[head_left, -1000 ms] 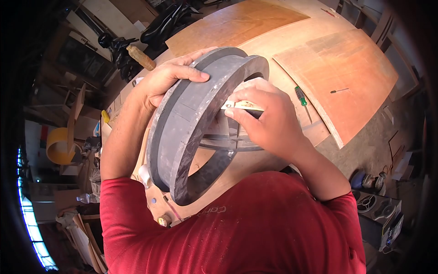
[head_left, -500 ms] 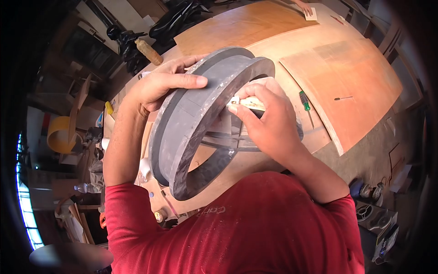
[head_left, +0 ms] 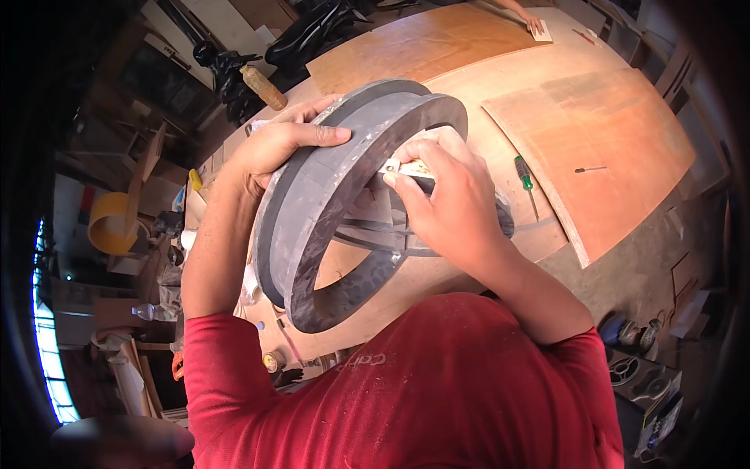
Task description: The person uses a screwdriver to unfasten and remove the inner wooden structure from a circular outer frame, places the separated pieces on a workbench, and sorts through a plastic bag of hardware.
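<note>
A large grey ring (head_left: 344, 187), shaped like a wheel rim with raised flanges, is held tilted in front of my chest. My left hand (head_left: 285, 144) grips its upper left side, thumb lying across the outer channel and fingers behind the flange. Reaching to the ring's inner side, my right hand (head_left: 449, 184) pinches a small pale piece (head_left: 412, 168) with a dark underside against or close to the inner edge. Its exact kind is partly hidden by my fingers. Dark crossing strips (head_left: 375, 229) show inside the ring's opening.
A wooden panel (head_left: 601, 156) lies on the right of the worktable (head_left: 449, 82), beside a green-handled screwdriver (head_left: 523, 173). Behind, another person's hand (head_left: 534, 23) holds a pale block on a brown sheet (head_left: 414, 43). A bottle (head_left: 264, 86) is at the upper left.
My right hand has shifted slightly left with the pale piece. The ring's lower end has risen a little, with my left hand still on it. The view has turned slightly.
</note>
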The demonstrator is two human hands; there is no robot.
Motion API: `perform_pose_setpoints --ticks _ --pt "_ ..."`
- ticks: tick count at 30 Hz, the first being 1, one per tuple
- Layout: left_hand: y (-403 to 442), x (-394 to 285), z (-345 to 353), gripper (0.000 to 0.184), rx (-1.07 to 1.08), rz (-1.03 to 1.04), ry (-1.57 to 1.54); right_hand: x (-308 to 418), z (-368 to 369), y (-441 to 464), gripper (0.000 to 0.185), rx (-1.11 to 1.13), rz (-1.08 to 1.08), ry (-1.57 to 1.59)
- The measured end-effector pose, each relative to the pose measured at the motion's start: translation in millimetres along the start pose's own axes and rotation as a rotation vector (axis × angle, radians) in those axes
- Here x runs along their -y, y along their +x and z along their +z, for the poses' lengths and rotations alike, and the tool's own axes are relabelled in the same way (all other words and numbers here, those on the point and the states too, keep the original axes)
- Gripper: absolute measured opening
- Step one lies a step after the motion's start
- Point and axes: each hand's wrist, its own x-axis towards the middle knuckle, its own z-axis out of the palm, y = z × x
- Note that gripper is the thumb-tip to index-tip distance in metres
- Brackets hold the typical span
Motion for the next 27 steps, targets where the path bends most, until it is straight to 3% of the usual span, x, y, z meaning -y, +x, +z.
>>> perform_pose_setpoints --ticks 15,18,27 --pt "-0.6 -1.6 13.9 0.063 -0.109 -0.097 -0.082 -3.6 -10.9 3.6 0.018 0.041 0.039 0.022" --pt "-4.1 4.1 8.0 0.05 -0.191 -0.226 -0.208 -3.5 -13.6 6.8 0.016 0.079 0.122 0.062" --pt "-1.0 7.5 10.0 0.053 -0.234 -0.168 -0.255 -1.5 -15.0 22.4 0.015 0.229 0.338 0.115"
